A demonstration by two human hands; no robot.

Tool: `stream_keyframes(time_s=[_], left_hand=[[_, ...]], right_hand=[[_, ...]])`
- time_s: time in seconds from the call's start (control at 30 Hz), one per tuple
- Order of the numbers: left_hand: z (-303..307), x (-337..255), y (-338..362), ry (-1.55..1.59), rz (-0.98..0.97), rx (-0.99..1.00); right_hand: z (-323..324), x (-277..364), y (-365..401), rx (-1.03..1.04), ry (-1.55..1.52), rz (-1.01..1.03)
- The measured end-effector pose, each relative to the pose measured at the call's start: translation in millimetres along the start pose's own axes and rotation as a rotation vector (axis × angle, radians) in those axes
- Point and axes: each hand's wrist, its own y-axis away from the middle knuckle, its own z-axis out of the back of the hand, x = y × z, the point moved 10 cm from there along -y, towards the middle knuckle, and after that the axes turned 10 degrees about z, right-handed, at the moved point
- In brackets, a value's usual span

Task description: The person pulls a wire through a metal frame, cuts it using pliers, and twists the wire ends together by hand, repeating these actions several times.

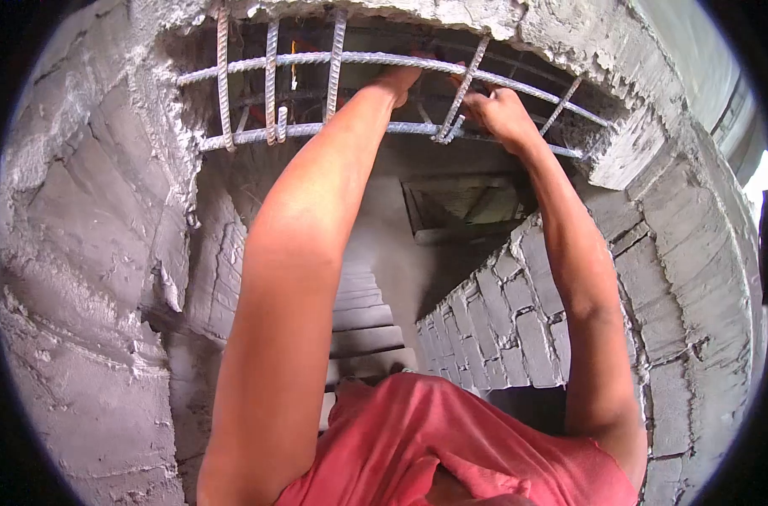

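Note:
A grid of steel rebar (300,59) spans an opening in rough concrete at the top. My left hand (403,80) reaches up behind the long front bar; its fingers are hidden in shadow. To its right, my right hand (495,110) is raised at the bars beside a slanting crossbar (467,88). Its fingers are curled together, and what they hold, if anything, is too small to make out. A lower long bar (409,128) runs below both hands.
Rough grey concrete (89,211) flanks the opening on the left. A brick wall (519,312) rises at the right. Steps (363,312) lie far below between my arms, and a framed recess (464,202) sits in the wall beyond.

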Motion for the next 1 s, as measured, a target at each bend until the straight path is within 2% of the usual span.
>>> stream_keyframes(time_s=[0.07,0.17,0.27,0.33,0.37,0.43,0.57,0.63,0.77,0.83,0.87,0.93,1.0], left_hand=[[0,-6,4,0.078,-0.052,-0.009],[5,-4,5,-0.028,0.026,-0.069],[7,-3,-1,-0.047,-0.016,-0.062],[0,5,-11,-0.103,0.036,0.082],[-6,-2,3,-0.109,0.038,0.087],[8,-12,25,0.092,0.036,-0.128],[5,-4,10,0.120,0.022,-0.079],[8,-9,11,0.001,-0.059,-0.113],[1,1,-5,0.047,0.028,0.012],[9,9,-7,-0.053,0.117,-0.120],[7,8,-4,-0.054,0.116,-0.118],[16,-9,10,-0.050,-0.043,-0.230],[20,-18,17,-0.112,-0.046,-0.254]], right_hand=[[0,1,4,-0.009,-0.088,-0.010],[-6,-1,1,-0.039,-0.217,-0.034],[-10,1,-2,-0.047,-0.047,-0.059],[-2,47,2,-0.192,0.418,0.260],[-2,51,5,-0.199,0.341,0.237],[-1,53,5,-0.181,0.385,0.200],[-1,33,-1,-0.130,0.475,0.090],[0,22,-7,-0.116,0.455,0.055],[1,12,-6,-0.089,0.373,-0.058],[2,18,-2,-0.129,0.337,-0.068],[1,21,-1,-0.132,0.337,-0.068],[3,28,0,-0.153,0.404,-0.065],[2,21,-3,-0.178,0.361,-0.043]])
